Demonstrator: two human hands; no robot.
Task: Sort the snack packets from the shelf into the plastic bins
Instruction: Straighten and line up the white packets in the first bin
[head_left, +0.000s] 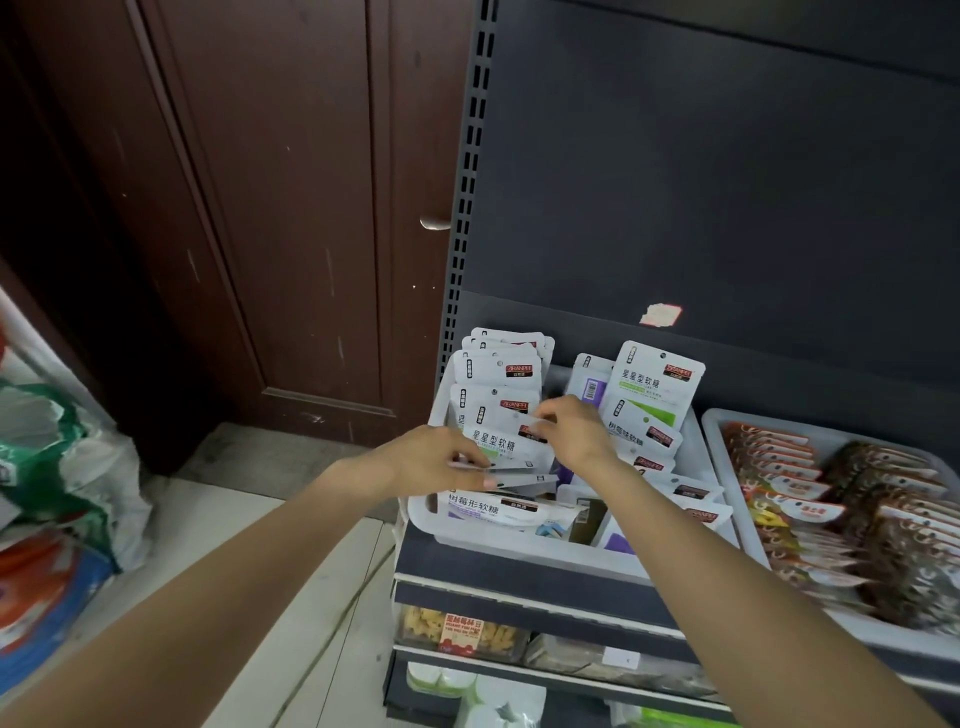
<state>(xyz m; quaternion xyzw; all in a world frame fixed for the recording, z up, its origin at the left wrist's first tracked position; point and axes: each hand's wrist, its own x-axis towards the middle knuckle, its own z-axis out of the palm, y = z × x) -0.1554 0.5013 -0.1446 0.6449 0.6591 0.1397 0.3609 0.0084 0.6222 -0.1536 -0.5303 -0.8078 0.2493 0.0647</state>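
Observation:
A white plastic bin (467, 530) on the shelf holds several white snack packets (496, 369) standing in rows. Both hands are over its left half. My left hand (436, 460) grips the left edge of a small stack of white packets (511, 457). My right hand (569, 428) pinches the top right corner of the same stack. More white packets with green and purple marks (657, 379) stand in the right half. One packet (493, 512) lies flat along the bin's front wall.
A second white bin (714, 421) at the right holds rows of red and brown snack packets (831, 509). Lower shelves carry boxed goods (462, 629). A dark wooden door (291, 208) stands at the left, with plastic bags (62, 457) on the floor.

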